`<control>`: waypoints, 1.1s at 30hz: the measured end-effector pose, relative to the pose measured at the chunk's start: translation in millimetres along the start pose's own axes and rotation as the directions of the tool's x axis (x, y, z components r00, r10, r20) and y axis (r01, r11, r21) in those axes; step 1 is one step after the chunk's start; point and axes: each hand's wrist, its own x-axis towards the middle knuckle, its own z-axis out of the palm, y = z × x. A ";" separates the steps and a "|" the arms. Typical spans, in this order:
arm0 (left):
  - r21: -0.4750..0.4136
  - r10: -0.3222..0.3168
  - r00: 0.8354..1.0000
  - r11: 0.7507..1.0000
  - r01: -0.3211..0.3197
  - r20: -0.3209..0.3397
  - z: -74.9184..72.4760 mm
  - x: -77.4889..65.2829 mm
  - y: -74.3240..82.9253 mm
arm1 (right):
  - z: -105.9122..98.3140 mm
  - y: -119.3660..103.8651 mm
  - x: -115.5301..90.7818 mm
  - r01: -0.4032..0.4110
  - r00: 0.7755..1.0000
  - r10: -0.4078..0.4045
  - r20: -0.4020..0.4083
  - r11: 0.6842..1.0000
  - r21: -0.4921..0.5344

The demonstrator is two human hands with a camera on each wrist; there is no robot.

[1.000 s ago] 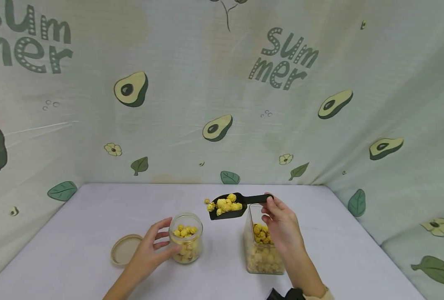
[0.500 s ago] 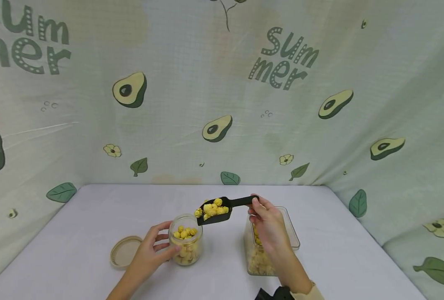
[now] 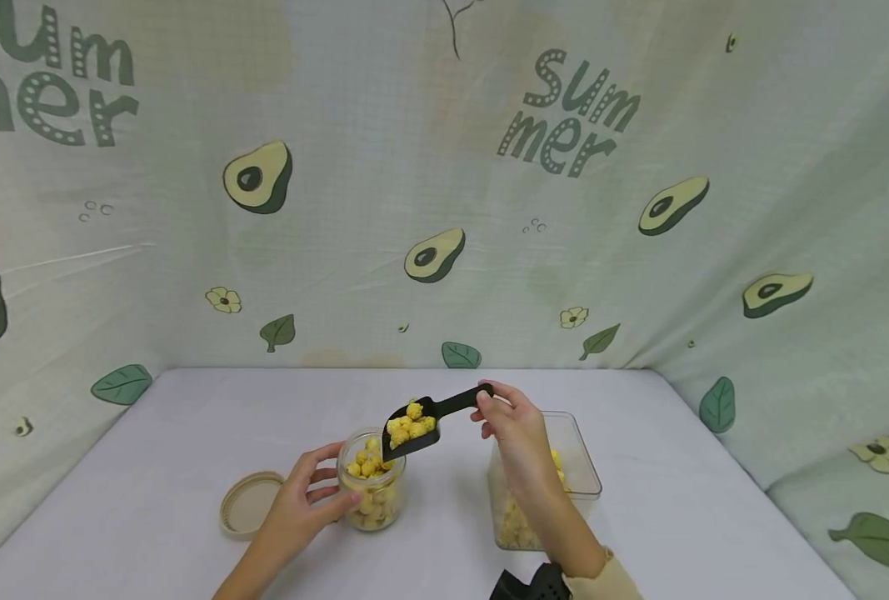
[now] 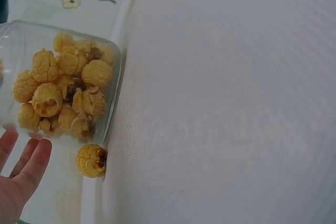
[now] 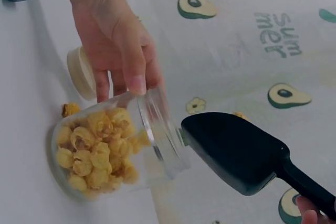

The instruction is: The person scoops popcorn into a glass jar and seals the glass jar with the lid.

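Observation:
A glass jar, partly filled with yellow popcorn, stands upright on the table. My left hand holds it from the left, thumb in front and fingers at the far side. In my right hand is the handle of a black scoop, pinched near its end. Popcorn sits in the scoop, whose front edge tips down over the right of the jar's mouth. The right wrist view shows the scoop's dark underside close to the jar's rim.
Left of the jar lies a round beige lid. A clear rectangular container of popcorn stands on the right, partly behind my right forearm. One loose popcorn piece lies beside the jar. A printed curtain hangs behind the table.
My right hand has brought the loaded scoop leftward from above the container to the jar's mouth, and its front edge now dips lower. The left hand and jar have stayed in place.

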 end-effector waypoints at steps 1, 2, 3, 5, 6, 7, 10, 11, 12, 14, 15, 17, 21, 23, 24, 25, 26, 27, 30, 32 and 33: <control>0.001 0.001 1.000 1.000 -0.001 0.000 0.1 0.1 -0.2 | 1.6 -0.9 -0.5 0.005 1.000 -0.005 -0.003 0.999 -0.043; -0.001 0.005 1.000 1.000 -0.005 -0.001 0.3 0.3 -0.2 | 3.3 -2.1 -1.5 0.010 1.000 -0.011 -0.006 0.997 -0.082; -0.003 0.010 1.000 1.000 -0.010 -0.001 0.4 0.5 -0.3 | 4.8 -3.3 -2.2 0.015 1.000 -0.016 -0.009 0.993 -0.116; -0.002 0.018 1.000 1.000 -0.018 0.002 0.5 0.6 0.3 | 7.8 -5.1 -4.0 0.035 0.999 -0.037 -0.012 0.985 -0.170; -0.002 0.023 1.000 1.000 -0.023 0.003 0.5 0.6 0.6 | 9.2 -6.0 -5.0 0.048 0.999 -0.051 -0.012 0.980 -0.193; -0.003 0.028 1.000 1.000 -0.028 0.003 0.4 0.7 0.8 | 10.5 -6.9 -5.9 0.064 0.998 -0.067 -0.007 0.976 -0.209; -0.005 0.034 0.999 0.999 -0.034 0.003 0.1 0.9 1.2 | 13.7 -8.7 -8.3 0.128 0.992 -0.127 0.019 0.960 -0.248; -0.006 0.036 0.999 0.999 -0.036 0.003 0.0 1.2 0.9 | 14.4 -9.2 -8.9 0.149 0.989 -0.147 0.027 0.955 -0.256; -0.009 0.041 0.999 0.999 -0.041 0.002 -0.1 1.5 0.6 | 15.0 -9.4 -9.5 0.167 0.986 -0.165 0.032 0.950 -0.265; -0.010 0.046 0.999 0.999 -0.046 0.000 -0.1 1.9 0.1 | 16.2 -9.7 -10.7 0.196 0.980 -0.193 0.039 0.940 -0.279; -0.008 0.052 0.999 0.999 -0.052 0.001 0.0 2.1 -0.4 | 16.6 -9.6 -11.2 0.208 0.978 -0.204 0.042 0.935 -0.288; -0.009 0.056 0.998 0.998 -0.056 -0.003 -0.2 2.2 -1.3 | 17.5 -9.2 -12.2 0.226 0.974 -0.222 0.049 0.926 -0.302; -0.008 0.060 0.998 0.998 -0.060 -0.006 -1.4 1.5 -2.6 | 19.0 -8.1 -13.4 0.254 0.967 -0.248 0.059 0.915 -0.314; -0.012 0.062 0.998 0.998 -0.062 -0.005 -1.7 1.5 -2.5 | 18.3 -8.0 -13.9 0.262 0.965 -0.257 0.059 0.916 -0.304; -0.014 0.066 0.998 0.998 -0.066 -0.005 -1.7 1.3 -2.4 | 17.8 -8.1 -14.3 0.266 0.964 -0.261 0.058 0.916 -0.301; -0.016 0.069 0.998 0.997 -0.070 -0.006 -1.7 1.1 -2.0 | 16.8 -8.0 -14.6 0.265 0.964 -0.260 0.057 0.919 -0.293; -0.020 0.076 0.997 0.997 -0.076 -0.007 -1.6 0.9 -1.6 | 15.7 -8.4 -15.0 0.264 0.964 -0.259 0.054 0.922 -0.285; -0.021 0.081 0.997 0.996 -0.081 -0.008 -1.4 0.7 -1.4 | 14.4 -8.9 -15.6 0.261 0.965 -0.258 0.049 0.925 -0.276; -0.025 0.076 0.997 0.997 -0.076 -0.007 -0.7 0.4 -1.3 | 9.8 -11.7 -17.6 0.256 0.966 -0.258 0.023 0.940 -0.227; -0.019 0.069 0.998 0.997 -0.069 -0.007 -0.4 0.4 -1.9 | 5.6 -14.3 -18.5 0.255 0.966 -0.259 0.006 0.949 -0.186; -0.015 0.061 0.998 0.998 -0.061 -0.008 -0.5 0.5 -1.9 | 3.3 -16.1 -19.2 0.257 0.965 -0.260 0.000 0.952 -0.168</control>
